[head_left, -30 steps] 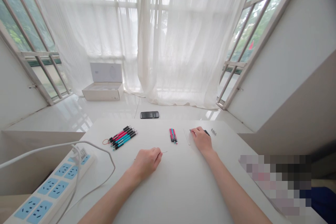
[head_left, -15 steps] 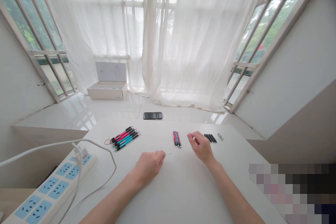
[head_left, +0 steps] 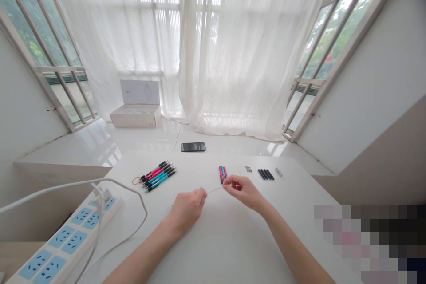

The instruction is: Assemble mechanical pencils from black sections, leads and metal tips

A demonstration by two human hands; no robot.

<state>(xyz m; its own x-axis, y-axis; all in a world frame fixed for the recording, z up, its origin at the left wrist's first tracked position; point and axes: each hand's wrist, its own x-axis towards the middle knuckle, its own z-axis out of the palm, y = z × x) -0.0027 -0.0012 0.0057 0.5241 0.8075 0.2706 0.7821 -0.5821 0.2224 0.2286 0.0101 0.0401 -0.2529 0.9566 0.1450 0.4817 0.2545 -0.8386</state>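
Observation:
My left hand (head_left: 188, 207) is closed in a pinch on a thin pen refill (head_left: 214, 190) that sticks out to the right just above the white table (head_left: 219, 239). My right hand (head_left: 242, 190) is pinched at the refill's far tip; whether it holds a small part there I cannot make out. Just behind my right hand lie pink and teal pen barrels (head_left: 222, 173). Further right sit tiny springs (head_left: 248, 169), black grips (head_left: 266, 174) and small grey tips (head_left: 278, 171). A bundle of assembled pens (head_left: 159, 174) lies at the left.
A red rubber band (head_left: 136, 180) lies beside the pen bundle. A white and blue power strip (head_left: 63, 239) with a white cable (head_left: 100, 182) sits at the table's left. A black phone (head_left: 193, 147) and an open white box (head_left: 136, 106) rest on the floor beyond.
My right hand left the parts at the right and came left to meet the refill's tip. My left hand lifted the refill slightly. The camera view shifted a little.

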